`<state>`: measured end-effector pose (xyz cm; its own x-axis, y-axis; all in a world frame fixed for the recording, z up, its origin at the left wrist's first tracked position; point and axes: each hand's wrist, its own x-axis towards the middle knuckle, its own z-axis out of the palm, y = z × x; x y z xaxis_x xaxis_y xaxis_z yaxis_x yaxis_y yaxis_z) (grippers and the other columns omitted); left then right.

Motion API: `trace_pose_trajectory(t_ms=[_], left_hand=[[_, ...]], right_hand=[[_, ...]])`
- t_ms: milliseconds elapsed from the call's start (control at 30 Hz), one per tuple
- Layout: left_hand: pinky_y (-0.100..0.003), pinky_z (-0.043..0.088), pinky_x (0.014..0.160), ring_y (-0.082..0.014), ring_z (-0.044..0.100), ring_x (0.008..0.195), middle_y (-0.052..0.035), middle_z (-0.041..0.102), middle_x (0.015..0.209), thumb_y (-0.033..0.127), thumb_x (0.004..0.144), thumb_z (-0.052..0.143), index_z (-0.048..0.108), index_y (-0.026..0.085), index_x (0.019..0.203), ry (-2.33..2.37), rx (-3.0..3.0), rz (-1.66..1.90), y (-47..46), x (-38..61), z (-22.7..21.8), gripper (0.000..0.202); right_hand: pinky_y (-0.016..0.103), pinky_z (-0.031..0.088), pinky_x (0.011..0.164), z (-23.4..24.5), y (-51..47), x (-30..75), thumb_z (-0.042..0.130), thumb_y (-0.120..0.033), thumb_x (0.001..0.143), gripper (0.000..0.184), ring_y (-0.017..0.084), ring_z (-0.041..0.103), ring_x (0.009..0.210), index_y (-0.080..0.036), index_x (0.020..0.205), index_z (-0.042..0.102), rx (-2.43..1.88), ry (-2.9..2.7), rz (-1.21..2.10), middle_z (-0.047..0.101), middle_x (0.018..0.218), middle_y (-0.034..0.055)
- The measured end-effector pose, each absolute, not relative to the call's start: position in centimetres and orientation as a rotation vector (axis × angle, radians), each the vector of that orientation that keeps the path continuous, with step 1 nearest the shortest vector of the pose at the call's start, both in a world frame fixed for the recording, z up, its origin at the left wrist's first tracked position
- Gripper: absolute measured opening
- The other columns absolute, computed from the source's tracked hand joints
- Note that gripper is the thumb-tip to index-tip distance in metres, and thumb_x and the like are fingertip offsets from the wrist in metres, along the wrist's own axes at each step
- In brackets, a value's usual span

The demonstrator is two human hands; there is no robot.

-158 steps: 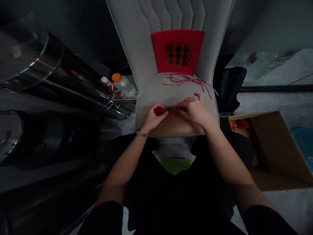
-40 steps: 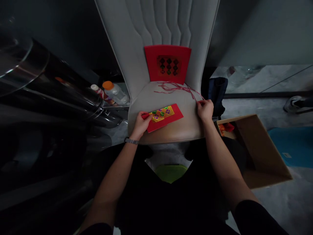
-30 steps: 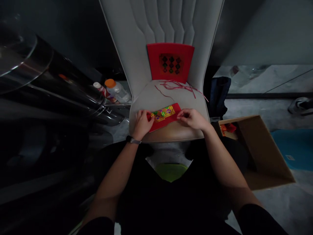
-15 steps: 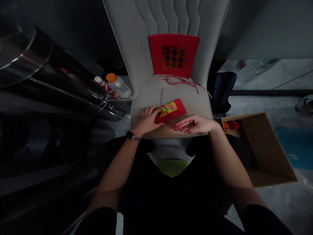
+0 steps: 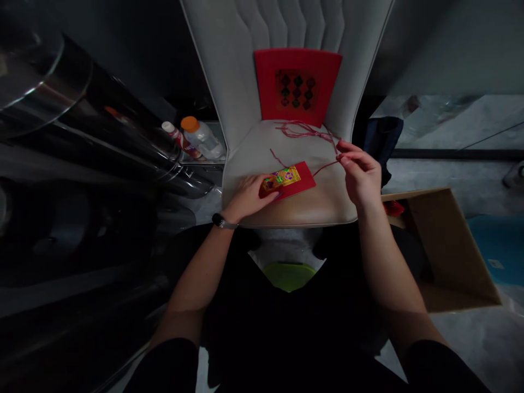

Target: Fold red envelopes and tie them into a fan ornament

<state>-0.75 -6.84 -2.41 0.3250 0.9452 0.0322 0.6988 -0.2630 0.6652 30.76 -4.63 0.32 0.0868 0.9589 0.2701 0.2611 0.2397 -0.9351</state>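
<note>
A small red envelope (image 5: 306,181) with a gold patterned panel lies on the seat of the pale chair (image 5: 282,218). My left hand (image 5: 250,195), with a dark watch on the wrist, holds its left end between thumb and fingers. To the right, my right hand (image 5: 361,173) is raised and pinches a thin red string (image 5: 325,167) that runs from the envelope's right end. The other end of a string shows on the envelope's far side. Behind lies a looped bundle of red strings (image 5: 301,132). A larger red card (image 5: 298,59) with diamond shapes leans on the backrest.
Two bottles, one with an orange-capped top (image 5: 196,135), stand left of the chair. An open cardboard box (image 5: 448,240) with red items sits at the lower right, beside a blue object (image 5: 497,245). Something green (image 5: 289,276) lies on the floor between my legs.
My right hand has moved up and to the right, away from the seat's front edge, drawing the red string out from the envelope. My left hand stays on the envelope, which is turned slightly.
</note>
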Motion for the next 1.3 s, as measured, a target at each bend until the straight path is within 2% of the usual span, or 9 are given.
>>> trace_pose_trajectory(t_ms=[67, 133, 200, 267, 333, 467, 667, 933, 1300], left_hand=[[-0.047, 0.042, 0.112, -0.0311, 0.063, 0.119, -0.0117, 0.071, 0.128, 0.042, 0.09, 0.074, 0.066, 0.024, 0.134, 1.441, 2.0, 0.623, -6.7, -0.8, -2.4, 0.047], [-0.046, 0.042, 0.112, -0.0307, 0.063, 0.118, -0.0105, 0.072, 0.126, 0.041, 0.092, 0.072, 0.068, 0.025, 0.131, 1.437, 1.969, 0.652, -6.6, -0.8, -2.4, 0.043], [-0.047, 0.042, 0.112, -0.0309, 0.064, 0.116, -0.0106, 0.072, 0.125, 0.042, 0.095, 0.068, 0.068, 0.026, 0.131, 1.439, 1.961, 0.651, -6.5, -0.8, -2.4, 0.04], [-0.047, 0.043, 0.111, -0.0309, 0.064, 0.116, -0.011, 0.072, 0.126, 0.042, 0.097, 0.065, 0.068, 0.025, 0.132, 1.438, 1.967, 0.639, -6.4, -0.8, -2.5, 0.039], [-0.047, 0.043, 0.111, -0.0309, 0.063, 0.118, -0.011, 0.073, 0.126, 0.042, 0.098, 0.063, 0.068, 0.025, 0.132, 1.441, 1.978, 0.623, -6.4, -0.8, -2.5, 0.039], [-0.047, 0.042, 0.112, -0.0313, 0.063, 0.119, -0.0116, 0.073, 0.126, 0.044, 0.099, 0.061, 0.067, 0.023, 0.131, 1.461, 1.997, 0.594, -6.3, -1.0, -2.5, 0.039], [-0.047, 0.04, 0.115, -0.0312, 0.061, 0.125, -0.0106, 0.07, 0.133, 0.046, 0.092, 0.072, 0.067, 0.025, 0.131, 1.403, 2.043, 0.601, -6.5, -1.0, -2.7, 0.045], [-0.048, 0.042, 0.11, -0.0329, 0.06, 0.118, -0.0114, 0.071, 0.121, 0.029, 0.086, 0.079, 0.068, 0.023, 0.123, 1.634, 1.988, 0.673, -6.6, -1.9, -3.2, 0.039], [-0.047, 0.046, 0.106, -0.0308, 0.061, 0.11, -0.0104, 0.07, 0.116, 0.016, 0.085, 0.074, 0.07, 0.023, 0.122, 1.679, 1.963, 0.737, -7.5, -1.7, -2.3, 0.038]], right_hand=[[0.05, 0.059, 0.087, 0.9, -4.8, 31.0, 0.048, -0.067, 0.099, 0.048, 0.03, 0.07, 0.117, -0.026, 0.11, 0.07, -1.279, -1.35, 0.886, 0.07, 0.123, 0.0122], [0.042, 0.059, 0.072, 1.4, -5.3, 30.7, 0.054, -0.068, 0.096, 0.044, 0.024, 0.073, 0.086, -0.027, 0.108, 0.066, -1.217, -1.235, 1.069, 0.072, 0.095, 0.007], [0.033, 0.051, 0.056, 1.5, -6.0, 29.8, 0.065, -0.066, 0.09, 0.04, 0.016, 0.057, 0.054, -0.028, 0.103, 0.064, -1.129, -1.131, 1.28, 0.057, 0.065, -0.0028], [0.028, 0.039, 0.047, 0.9, -6.8, 28.4, 0.074, -0.062, 0.084, 0.038, 0.011, 0.038, 0.043, -0.028, 0.098, 0.065, -1.097, -1.118, 1.464, 0.041, 0.053, -0.0091], [0.028, 0.036, 0.048, -0.2, -7.3, 26.7, 0.08, -0.059, 0.079, 0.038, 0.011, 0.037, 0.045, -0.026, 0.094, 0.068, -1.127, -1.208, 1.546, 0.043, 0.054, -0.0086], [0.03, 0.044, 0.066, -3.0, -7.6, 23.4, 0.082, -0.056, 0.076, 0.044, 0.015, 0.056, 0.069, -0.02, 0.098, 0.073, -1.219, -1.412, 1.448, 0.068, 0.082, 0.0012], [0.029, 0.03, 0.057, -5.3, -7.1, 21.7, 0.07, -0.059, 0.086, 0.043, 0.012, 0.041, 0.059, -0.017, 0.085, 0.076, -1.37, -1.494, 1.465, 0.058, 0.066, -0.0015], [0.03, 0.038, 0.061, -6.6, -6.8, 21.4, 0.074, -0.045, 0.083, 0.024, 0.017, 0.053, 0.063, -0.022, 0.084, 0.076, -1.529, -1.476, 1.375, 0.067, 0.069, 0.0004], [0.028, 0.034, 0.055, -6.9, -7.0, 21.3, 0.071, -0.051, 0.083, 0.031, 0.015, 0.047, 0.058, -0.021, 0.078, 0.075, -1.586, -1.457, 1.301, 0.061, 0.06, -0.0013]])
